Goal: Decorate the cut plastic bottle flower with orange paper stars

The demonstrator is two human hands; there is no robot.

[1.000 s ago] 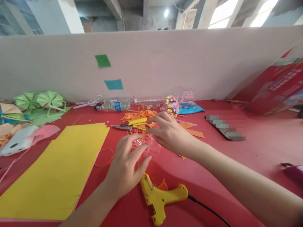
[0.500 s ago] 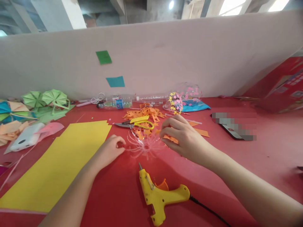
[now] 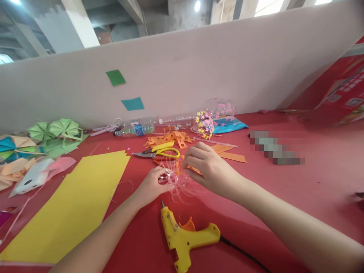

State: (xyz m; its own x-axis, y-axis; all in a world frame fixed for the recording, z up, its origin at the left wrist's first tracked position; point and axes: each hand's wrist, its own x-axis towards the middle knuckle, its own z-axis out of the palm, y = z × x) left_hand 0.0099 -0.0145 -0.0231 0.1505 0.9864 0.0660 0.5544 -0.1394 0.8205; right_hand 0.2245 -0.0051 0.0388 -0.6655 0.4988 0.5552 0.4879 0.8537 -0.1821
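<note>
A clear plastic piece [image 3: 182,189], cut into thin strips that fan out from a round middle, lies over the red table. My left hand [image 3: 150,184] has its thumb and fingers closed on the near-left side of that middle. Just right of it, my right hand [image 3: 206,165] is curled with fingertips pinched above the strips. Orange paper shows beside those fingertips, but what they hold is hidden. Below both hands lies a yellow glue gun [image 3: 182,239], its nozzle pointing toward the plastic piece. Yellow-handled scissors [image 3: 162,151] rest just beyond.
Yellow paper sheets [image 3: 71,204] cover the left side. Orange paper scraps [image 3: 170,139], a bottle [image 3: 139,129] and a star-covered plastic bottle [image 3: 204,123] lie toward the white partition [image 3: 170,72]. Green folded paper [image 3: 65,129] sits far left; a dark, blurred-out object [image 3: 275,149] lies right.
My left hand has moved right and closed on the middle of the plastic piece, which is now tilted. My right hand stays pinched near it. The view has shifted and tilted slightly.
</note>
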